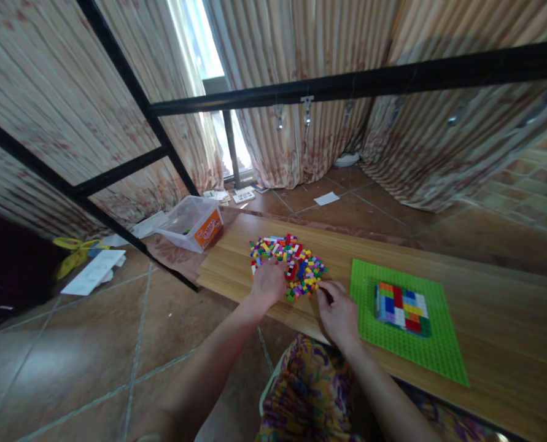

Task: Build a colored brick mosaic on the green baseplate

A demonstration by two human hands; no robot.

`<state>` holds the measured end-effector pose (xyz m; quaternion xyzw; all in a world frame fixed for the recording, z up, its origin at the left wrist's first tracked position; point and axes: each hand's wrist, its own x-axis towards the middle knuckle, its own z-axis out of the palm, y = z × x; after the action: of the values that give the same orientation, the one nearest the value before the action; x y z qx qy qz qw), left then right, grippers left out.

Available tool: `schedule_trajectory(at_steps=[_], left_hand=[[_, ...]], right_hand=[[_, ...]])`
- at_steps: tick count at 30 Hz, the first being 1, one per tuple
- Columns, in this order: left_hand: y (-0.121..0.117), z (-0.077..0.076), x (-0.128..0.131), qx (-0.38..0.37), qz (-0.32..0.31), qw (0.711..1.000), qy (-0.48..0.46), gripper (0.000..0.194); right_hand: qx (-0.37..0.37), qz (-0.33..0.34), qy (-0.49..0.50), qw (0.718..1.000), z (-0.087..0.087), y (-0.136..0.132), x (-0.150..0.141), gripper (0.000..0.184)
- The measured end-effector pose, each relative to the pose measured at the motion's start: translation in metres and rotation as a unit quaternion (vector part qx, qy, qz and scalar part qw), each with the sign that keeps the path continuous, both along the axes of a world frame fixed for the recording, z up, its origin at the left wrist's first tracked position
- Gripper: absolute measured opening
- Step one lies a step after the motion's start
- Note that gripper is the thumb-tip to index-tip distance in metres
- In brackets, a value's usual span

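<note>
A heap of small coloured bricks [296,255] lies on a wooden board [485,307]. My left hand [268,281] rests on the heap's near left side, fingers curled down into the bricks. My right hand [337,313] sits at the heap's near right edge, fingertips pinched together on something too small to name. To the right lies a green baseplate [439,350] carrying a block of joined bricks [402,307] in blue, red, white, yellow and green.
A clear plastic tub [191,222] with an orange label stands at the board's far left corner. Black metal bars [347,83] cross overhead and at left. Papers [93,270] lie on the tiled floor. Curtains hang behind.
</note>
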<state>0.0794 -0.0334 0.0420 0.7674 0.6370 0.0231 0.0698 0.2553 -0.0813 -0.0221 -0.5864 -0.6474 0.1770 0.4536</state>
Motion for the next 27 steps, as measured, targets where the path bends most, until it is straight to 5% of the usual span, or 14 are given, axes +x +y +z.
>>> schedule_trajectory(at_steps=[8,21,24,27], left_hand=[[-0.014,-0.009,-0.018,0.052,0.129,0.977,-0.159,0.032],[-0.031,-0.027,-0.032,0.045,0.175,0.927,-0.33,0.025],[-0.028,-0.029,-0.03,0.026,0.221,0.864,-0.451,0.018],[-0.026,-0.025,-0.028,-0.066,0.294,0.711,-0.636,0.011]], right_hand=[[-0.018,0.067,-0.106,0.992,0.02,0.044,-0.024,0.029],[-0.039,0.135,-0.257,0.956,0.027,0.071,-0.038,0.043],[-0.023,0.141,-0.205,0.968,0.033,0.068,-0.031,0.048],[-0.06,0.134,-0.07,0.987,0.034,0.063,-0.024,0.052]])
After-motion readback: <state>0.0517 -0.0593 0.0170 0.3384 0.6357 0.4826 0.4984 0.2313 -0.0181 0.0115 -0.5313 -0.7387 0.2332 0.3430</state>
